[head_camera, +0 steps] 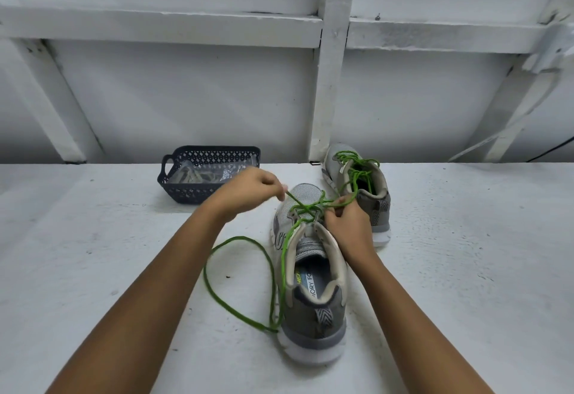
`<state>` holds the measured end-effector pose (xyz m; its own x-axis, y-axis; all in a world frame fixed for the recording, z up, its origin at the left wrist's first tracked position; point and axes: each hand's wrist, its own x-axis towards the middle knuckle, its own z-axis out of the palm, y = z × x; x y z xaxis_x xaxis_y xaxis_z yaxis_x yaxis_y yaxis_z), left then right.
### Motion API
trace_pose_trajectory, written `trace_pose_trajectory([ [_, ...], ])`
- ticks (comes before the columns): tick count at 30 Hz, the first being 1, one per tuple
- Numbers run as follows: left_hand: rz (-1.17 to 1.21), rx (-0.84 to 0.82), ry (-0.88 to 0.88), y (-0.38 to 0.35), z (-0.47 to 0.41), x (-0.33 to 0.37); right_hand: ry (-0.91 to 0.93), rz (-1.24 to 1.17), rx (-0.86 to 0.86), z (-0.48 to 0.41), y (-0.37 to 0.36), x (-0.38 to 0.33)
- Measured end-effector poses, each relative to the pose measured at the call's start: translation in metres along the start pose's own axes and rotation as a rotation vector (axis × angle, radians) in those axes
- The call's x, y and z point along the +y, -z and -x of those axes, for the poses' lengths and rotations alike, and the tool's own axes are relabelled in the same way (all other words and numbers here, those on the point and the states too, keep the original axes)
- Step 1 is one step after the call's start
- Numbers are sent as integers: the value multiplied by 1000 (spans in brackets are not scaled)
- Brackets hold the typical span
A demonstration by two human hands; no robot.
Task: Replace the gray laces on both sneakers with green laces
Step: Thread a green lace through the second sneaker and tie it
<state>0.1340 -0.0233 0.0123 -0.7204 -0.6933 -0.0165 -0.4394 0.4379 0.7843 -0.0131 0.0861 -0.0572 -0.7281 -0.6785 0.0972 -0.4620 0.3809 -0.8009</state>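
A grey sneaker (313, 294) stands in front of me, heel toward me, with a green lace (236, 275) crossed through its lower eyelets. One long end loops over the table to the shoe's left. My left hand (251, 190) pinches a lace end above the toe. My right hand (349, 223) grips the other end by the shoe's right eyelets. Behind it, a second grey sneaker (365, 188) carries green laces (357, 170) through all its eyelets.
A dark plastic basket (174, 188) at the back of the white table (93, 254) holds pale laces and clear wrapping. A white framed wall (329, 83) rises right behind the table.
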Motion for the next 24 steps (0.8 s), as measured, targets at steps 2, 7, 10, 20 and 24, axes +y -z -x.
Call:
trace_pose_trajectory([
  [2,216,174,9,12,6,-8,-1,-8,8,-1,-1,0],
  [7,349,560,157,33,23,-31,-11,-39,19,1,-3,2],
  [10,-207,360,292,25,23,-39,-20,-73,-25,4,0,4],
  [20,-468,-84,47,-39,-12,-2,70,-242,-238,45,16,-5],
  [24,-577,-98,1,-50,-29,-3,45,-230,-228,44,15,-3],
])
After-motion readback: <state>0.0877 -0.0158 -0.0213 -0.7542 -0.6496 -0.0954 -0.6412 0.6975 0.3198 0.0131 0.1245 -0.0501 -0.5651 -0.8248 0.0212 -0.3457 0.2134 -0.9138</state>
